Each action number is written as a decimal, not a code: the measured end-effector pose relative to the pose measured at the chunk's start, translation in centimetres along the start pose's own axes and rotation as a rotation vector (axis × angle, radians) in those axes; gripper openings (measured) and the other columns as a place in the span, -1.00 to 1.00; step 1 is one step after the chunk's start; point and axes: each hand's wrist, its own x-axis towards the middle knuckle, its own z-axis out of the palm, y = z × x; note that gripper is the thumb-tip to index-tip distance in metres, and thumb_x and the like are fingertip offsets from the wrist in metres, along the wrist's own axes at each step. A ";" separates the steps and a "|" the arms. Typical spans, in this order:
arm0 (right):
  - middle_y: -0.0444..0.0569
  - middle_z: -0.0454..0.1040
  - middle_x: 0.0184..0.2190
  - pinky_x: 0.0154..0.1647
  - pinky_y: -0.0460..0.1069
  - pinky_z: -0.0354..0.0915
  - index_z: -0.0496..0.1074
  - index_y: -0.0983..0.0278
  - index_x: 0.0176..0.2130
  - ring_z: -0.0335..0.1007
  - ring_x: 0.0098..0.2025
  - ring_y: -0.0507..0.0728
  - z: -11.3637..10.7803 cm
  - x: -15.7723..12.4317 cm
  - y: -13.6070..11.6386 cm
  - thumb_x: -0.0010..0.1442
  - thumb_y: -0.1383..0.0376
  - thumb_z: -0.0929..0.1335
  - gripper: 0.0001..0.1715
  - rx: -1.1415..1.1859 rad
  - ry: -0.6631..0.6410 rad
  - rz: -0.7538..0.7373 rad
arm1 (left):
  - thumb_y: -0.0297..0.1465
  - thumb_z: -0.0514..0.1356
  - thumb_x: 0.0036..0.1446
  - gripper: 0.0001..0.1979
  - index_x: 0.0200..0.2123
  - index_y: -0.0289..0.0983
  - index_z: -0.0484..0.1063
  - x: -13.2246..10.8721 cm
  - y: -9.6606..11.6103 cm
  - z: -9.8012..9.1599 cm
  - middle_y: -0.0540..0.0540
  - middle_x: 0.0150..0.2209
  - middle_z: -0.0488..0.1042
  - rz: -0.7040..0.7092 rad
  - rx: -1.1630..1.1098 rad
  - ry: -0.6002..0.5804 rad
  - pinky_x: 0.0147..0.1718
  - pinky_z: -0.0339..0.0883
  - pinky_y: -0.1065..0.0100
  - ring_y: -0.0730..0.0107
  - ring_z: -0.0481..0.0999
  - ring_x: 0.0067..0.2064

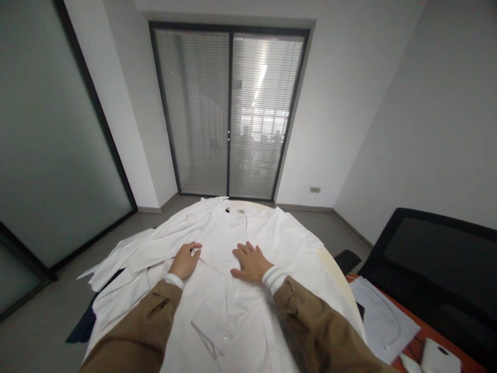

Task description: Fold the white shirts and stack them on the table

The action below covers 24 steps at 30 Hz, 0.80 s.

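A white dress shirt (219, 295) lies spread on the round bench (337, 274), collar pointing forward. The left hand (185, 260) rests on a fold, fingers curled; clamping cannot be confirmed. The right hand (251, 262) lies open and flat on the shirt, well apart from the left.

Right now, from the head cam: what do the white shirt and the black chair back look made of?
The white shirt: probably woven cotton or a cotton blend, matte, with soft creases; the exact fibre can't be told. The black chair back: looks like fine synthetic mesh, dull, stretched inside a solid rim; the rim's material is unclear.
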 end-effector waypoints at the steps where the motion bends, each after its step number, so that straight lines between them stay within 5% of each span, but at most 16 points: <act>1: 0.15 -0.10 0.43 0.32 0.46 -0.28 0.04 0.18 0.39 -0.35 0.44 0.49 0.1 0.0 -0.4 0.18 -0.20 0.26 -0.03 0.008 0.015 -0.024 | -0.38 0.10 0.10 -0.66 -0.10 -0.34 0.54 0.1 0.3 -0.1 -0.21 -0.07 0.55 0.009 -0.008 0.006 0.10 0.32 0.16 0.14 0.51 0.02; 5: 0.07 -0.25 0.46 0.34 0.44 -0.43 -0.08 0.11 0.42 -0.50 0.45 0.44 1.0 -0.6 -1.1 0.21 -0.30 0.14 0.00 0.036 -0.031 -0.064 | -0.42 0.10 0.07 -0.61 -0.04 -0.33 0.51 0.2 2.1 -0.8 -0.19 -0.03 0.52 0.093 -0.045 0.007 0.09 0.33 0.17 0.17 0.49 0.02; 12: 0.10 -0.27 0.46 0.31 0.47 -0.47 -0.07 0.08 0.41 -0.54 0.45 0.48 1.4 -1.3 -0.6 0.09 -0.35 0.25 0.12 0.067 -0.129 -0.087 | -0.50 0.15 -0.02 -0.57 -0.02 -0.33 0.49 0.2 5.9 -1.0 -0.21 0.06 0.48 0.118 -0.071 -0.013 0.20 0.23 0.13 0.15 0.44 0.13; 16: 0.10 0.10 0.37 0.31 0.40 -0.21 0.16 0.09 0.32 -0.13 0.40 0.40 1.0 0.1 0.2 0.26 -0.21 0.17 -0.20 0.210 0.003 -0.028 | -0.52 0.17 -0.01 -0.56 0.01 -0.29 0.46 -0.4 8.1 0.1 -0.18 0.04 0.48 0.187 -0.129 -0.029 0.16 0.27 0.11 0.15 0.46 0.10; 19: 0.08 0.41 0.14 0.23 0.23 0.07 0.30 0.16 0.21 0.29 0.17 0.24 0.1 1.8 1.3 0.37 -0.11 0.04 -0.33 0.500 0.131 0.059 | -0.54 0.18 0.02 -0.62 -0.04 -0.26 0.45 -0.9 10.0 1.3 -0.15 -0.04 0.49 0.241 -0.183 -0.060 0.02 0.36 0.15 0.19 0.50 -0.02; 24: 0.08 0.52 -0.15 0.01 0.09 0.28 0.42 0.31 -0.03 0.45 -0.16 0.16 -1.2 3.5 2.5 0.34 -0.14 0.10 -0.32 0.836 0.249 0.170 | -0.53 0.21 0.02 -0.82 -0.25 -0.25 0.36 -1.2 12.2 3.6 -0.08 -0.19 0.45 0.253 -0.244 -0.150 -0.19 0.37 0.26 0.31 0.50 -0.25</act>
